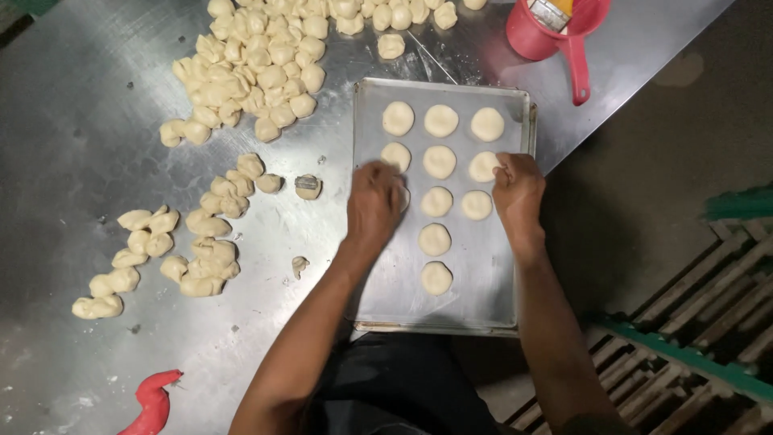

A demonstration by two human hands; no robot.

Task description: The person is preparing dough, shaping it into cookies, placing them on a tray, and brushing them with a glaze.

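Steel baking tray (483,298) lies on the metal table (72,145) and holds flattened dough rounds (436,238): ten show plainly, and an eleventh peeks out under the left hand (374,201). That hand is blurred over the tray's left column, so I cannot tell how its fingers sit. Over the tray's right column, the right hand (518,189) has its fingers curled together beside a round. Left of the tray, unshaped dough lumps (250,72) lie heaped in three loose groups. Beyond the tray's far right corner stands one red jug (555,28).
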